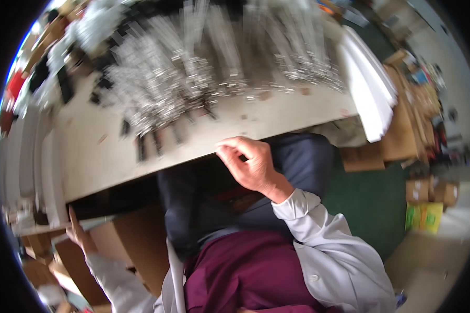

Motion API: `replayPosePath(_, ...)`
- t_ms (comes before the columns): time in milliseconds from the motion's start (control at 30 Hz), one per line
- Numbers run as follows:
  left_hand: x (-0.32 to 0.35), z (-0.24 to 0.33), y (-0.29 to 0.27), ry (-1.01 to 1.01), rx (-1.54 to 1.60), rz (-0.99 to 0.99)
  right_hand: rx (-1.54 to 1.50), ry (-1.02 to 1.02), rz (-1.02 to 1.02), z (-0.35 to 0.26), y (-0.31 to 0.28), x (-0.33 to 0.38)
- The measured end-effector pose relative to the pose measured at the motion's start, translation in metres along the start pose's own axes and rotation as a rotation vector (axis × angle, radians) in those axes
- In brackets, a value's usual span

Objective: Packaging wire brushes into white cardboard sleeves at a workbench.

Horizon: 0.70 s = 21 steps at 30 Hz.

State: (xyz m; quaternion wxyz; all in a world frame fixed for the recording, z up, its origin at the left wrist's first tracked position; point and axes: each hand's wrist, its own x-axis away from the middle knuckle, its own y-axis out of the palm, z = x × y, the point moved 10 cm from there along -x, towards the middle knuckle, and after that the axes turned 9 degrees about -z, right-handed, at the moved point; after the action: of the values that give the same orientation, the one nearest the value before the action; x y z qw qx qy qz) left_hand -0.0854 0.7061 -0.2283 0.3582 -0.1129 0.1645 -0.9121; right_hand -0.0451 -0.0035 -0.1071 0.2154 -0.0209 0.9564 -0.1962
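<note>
My right hand (251, 166) hovers over my lap at the table's near edge. Its thumb and fingers curl together at the tips, and I see nothing between them. Down at the left, my left hand (79, 233) is at the table's left corner, fingers stretched upward. It is nearest to the lower end of a long white carton-like piece (52, 172); whether it touches that piece I cannot tell. Many slim items in clear wrapping (162, 83), with shiny ends and some dark tips, lie across the far part of the table (214, 135), smeared by motion.
Long white pieces (368, 83) are stacked at the table's right end, and similar ones stand along the left. Brown cardboard boxes (125, 245) are below the table at left. More cardboard (402, 120) is at right, above a green floor (371, 198).
</note>
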Motion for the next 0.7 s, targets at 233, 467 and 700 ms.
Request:
replayPosePath(233, 0.124, 0.102, 0.094, 0.439, -0.182, -0.074, 0.669, 0.092, 0.419, 0.004, -0.197, 0.025)
replayPosePath(467, 0.263, 0.218, 0.213, 0.979, -0.335, -0.237, 1.503, 0.629, 0.195, 0.072, -0.336, 0.074)
replayPosePath(700, 0.317, 0.24, 0.294, 1.11, -0.293, -0.453, 1.528, 0.669, 0.218, 0.102, -0.36, 0.104)
